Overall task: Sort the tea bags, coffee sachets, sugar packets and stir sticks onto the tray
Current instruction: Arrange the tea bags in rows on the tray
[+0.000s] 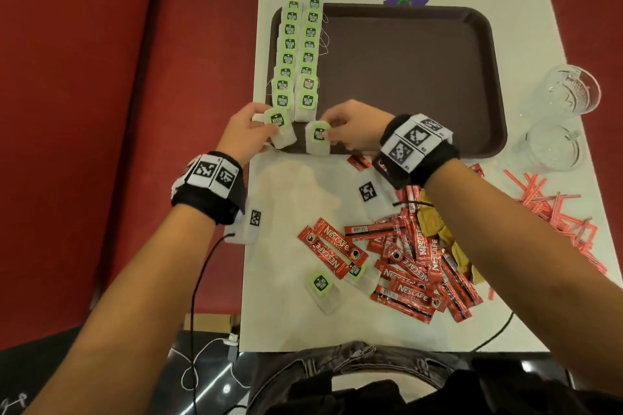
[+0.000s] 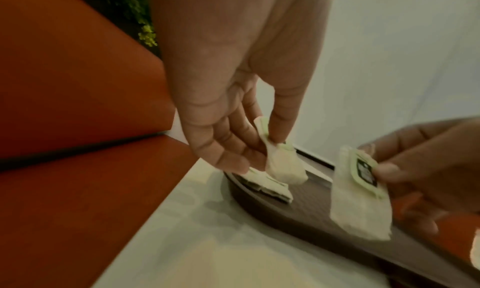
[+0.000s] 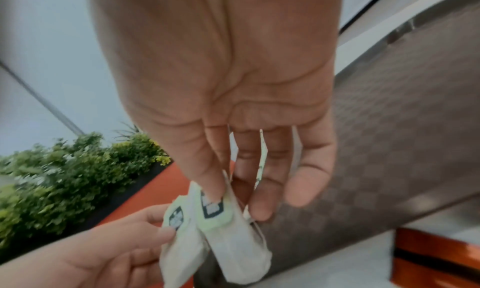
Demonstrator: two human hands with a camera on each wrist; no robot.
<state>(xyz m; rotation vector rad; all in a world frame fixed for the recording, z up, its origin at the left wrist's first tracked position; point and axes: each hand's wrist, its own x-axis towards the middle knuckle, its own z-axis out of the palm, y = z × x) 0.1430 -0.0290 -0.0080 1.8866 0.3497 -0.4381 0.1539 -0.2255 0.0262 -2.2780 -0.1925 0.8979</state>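
**Two tea bags held at the near left corner of the tray**

Under my arms lies a white table (image 1: 296,323), and left of my left hand runs a red bench seat (image 1: 101,111). Just beyond my knuckles sits the brown tray (image 1: 421,77), with two rows of tea bags (image 1: 298,54) along its left side. My left hand (image 1: 247,131) pinches one tea bag (image 1: 279,127) between thumb and fingers; my right hand (image 1: 354,126) pinches another tea bag (image 1: 318,138) by its green tag, close beside it. Below my right wrist lie the coffee sachets (image 1: 414,263), and to its right the stir sticks (image 1: 553,209). Only the right wrist view shows green shrubs (image 3: 64,179) past the bench.
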